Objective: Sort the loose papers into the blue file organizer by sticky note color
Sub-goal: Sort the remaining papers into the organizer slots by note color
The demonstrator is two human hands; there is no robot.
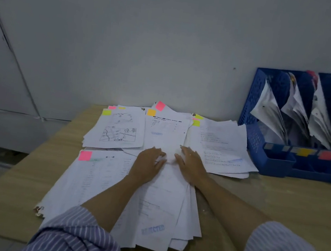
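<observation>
Head view: left hand (148,163) and right hand (191,163), fingers spread, press the orange-tagged sheet (164,134) at frame centre; blue file organizer (300,125) upper right. Advisably lift one sheet only, matching its tag to the slot label.

two hands (148,163), one blue organizer (254,138) — four slots

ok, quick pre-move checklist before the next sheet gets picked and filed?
1. Left hand on the papers: ok, resting flat.
2. Right hand on the papers: ok, fingers straight, no grip.
3. Target sheet's note colour: ok, orange sticky note shows on the centre sheet.
4. Blue organizer reachable: ok, at the table's right.
5. Slot labels readable: ok, front tags visible.
6. Single sheet separated: cannot tell.
</observation>
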